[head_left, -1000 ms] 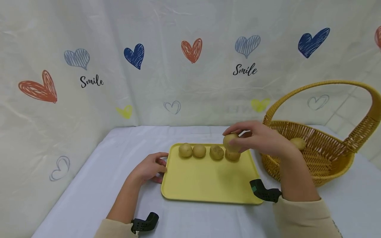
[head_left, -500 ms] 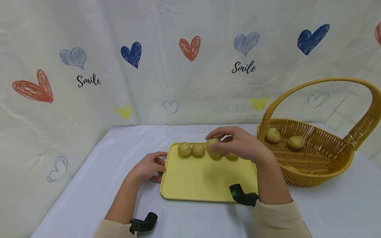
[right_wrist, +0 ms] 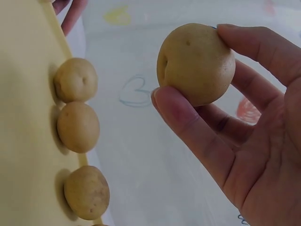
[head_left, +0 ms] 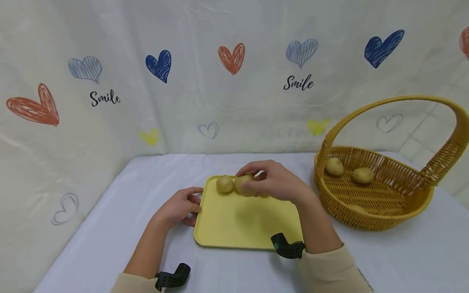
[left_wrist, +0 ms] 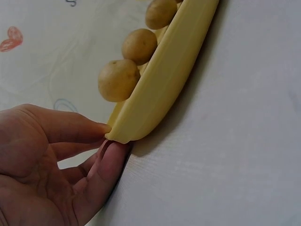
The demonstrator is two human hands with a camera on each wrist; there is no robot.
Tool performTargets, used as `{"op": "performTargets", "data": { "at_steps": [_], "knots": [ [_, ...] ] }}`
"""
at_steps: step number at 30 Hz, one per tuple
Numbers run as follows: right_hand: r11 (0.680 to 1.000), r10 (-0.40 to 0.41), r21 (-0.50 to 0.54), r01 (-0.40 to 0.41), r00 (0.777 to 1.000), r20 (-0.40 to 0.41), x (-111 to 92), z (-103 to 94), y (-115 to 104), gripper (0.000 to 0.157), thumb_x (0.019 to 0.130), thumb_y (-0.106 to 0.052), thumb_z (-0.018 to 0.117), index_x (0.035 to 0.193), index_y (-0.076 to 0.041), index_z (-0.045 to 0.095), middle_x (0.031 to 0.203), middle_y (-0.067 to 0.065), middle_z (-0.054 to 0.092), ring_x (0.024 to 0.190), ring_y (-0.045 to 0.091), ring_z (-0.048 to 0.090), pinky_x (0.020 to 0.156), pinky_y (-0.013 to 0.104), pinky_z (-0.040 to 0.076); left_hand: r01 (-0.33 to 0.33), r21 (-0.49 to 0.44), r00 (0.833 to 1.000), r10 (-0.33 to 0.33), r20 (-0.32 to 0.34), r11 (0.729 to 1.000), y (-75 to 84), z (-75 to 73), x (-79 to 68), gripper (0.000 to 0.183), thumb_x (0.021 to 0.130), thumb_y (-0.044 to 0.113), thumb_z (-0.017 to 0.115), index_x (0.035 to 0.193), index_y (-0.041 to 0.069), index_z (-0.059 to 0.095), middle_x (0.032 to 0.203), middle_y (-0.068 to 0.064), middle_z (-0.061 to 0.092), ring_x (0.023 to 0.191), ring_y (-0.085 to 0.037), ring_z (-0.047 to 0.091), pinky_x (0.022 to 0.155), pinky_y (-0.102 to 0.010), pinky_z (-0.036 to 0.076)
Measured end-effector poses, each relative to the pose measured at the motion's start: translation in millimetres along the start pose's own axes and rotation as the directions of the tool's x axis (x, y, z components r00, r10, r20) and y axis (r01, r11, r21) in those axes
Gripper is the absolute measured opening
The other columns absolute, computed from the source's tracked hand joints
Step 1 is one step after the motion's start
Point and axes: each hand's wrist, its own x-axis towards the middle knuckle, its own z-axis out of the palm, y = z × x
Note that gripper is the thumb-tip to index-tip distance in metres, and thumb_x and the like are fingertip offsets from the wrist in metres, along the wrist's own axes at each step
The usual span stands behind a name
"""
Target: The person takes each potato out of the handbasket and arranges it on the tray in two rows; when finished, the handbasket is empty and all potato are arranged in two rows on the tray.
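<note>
Yellow and smooth, a shallow rectangular tray (head_left: 243, 230) lies on a worktop draped in white cloth (head_left: 93, 248) as a person works over it with both hands. The right hand (head_left: 275, 181) pinches a round, tan-skinned potato (right_wrist: 195, 63) between thumb and fingertips, holding it above the tray's far edge, apart from the surface; the fingertip grip seemingly suits its rounded shape and leaves the palm off it. The left hand (head_left: 179, 206) grips the tray's rim at the left side, thumb and fingers clamped on opposite faces, probably to keep the tray from sliding. Along the far rim, a row of similar tan potatoes (right_wrist: 78, 127) rests; the right wrist view shows three, with a sliver of another at the bottom of the frame. The raised edge perhaps helps stop them rolling off. At right, just beyond the tray, stands a golden-brown woven wicker basket (head_left: 370, 219) with a tall arched handle, placed, it seems, within easy reach of the right hand. Two potatoes (head_left: 362, 175) show plainly inside, and a third is mostly hidden behind the near wall. Behind hangs a white backdrop (head_left: 190, 97) printed with hearts.
</note>
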Motion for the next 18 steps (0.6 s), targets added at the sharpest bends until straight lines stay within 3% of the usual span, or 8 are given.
{"op": "performTargets", "data": {
  "at_steps": [12, 18],
  "knots": [
    [1.000, -0.002, -0.002, 0.002, 1.000, 0.020, 10, 24.8, 2, 0.029, 0.088, -0.024, 0.074, 0.117, -0.024, 0.076, 0.113, 0.005, 0.066, 0.084, 0.021, 0.071, 0.081, 0.046, 0.061, -0.007, -0.022, 1.000, 0.007, 0.000, 1.000, -1.1, -0.2, 0.9, 0.064, 0.090, -0.003, 0.064, 0.151, 0.013, 0.051, 0.114, -0.013, 0.056, 0.086, -0.024, 0.062, 0.064, -0.038, 0.064],
    [1.000, 0.001, 0.000, -0.001, 0.998, 0.056, 17, 39.4, 5, 0.029, 0.086, -0.023, 0.074, 0.115, -0.025, 0.072, 0.115, 0.006, 0.064, 0.084, 0.020, 0.070, 0.080, 0.042, 0.062, -0.014, -0.015, 1.000, 0.014, 0.015, 1.000, 0.5, -1.7, -2.5, 0.065, 0.090, -0.003, 0.064, 0.152, 0.012, 0.049, 0.115, -0.013, 0.055, 0.088, -0.024, 0.062, 0.065, -0.038, 0.064]
  ]
}}
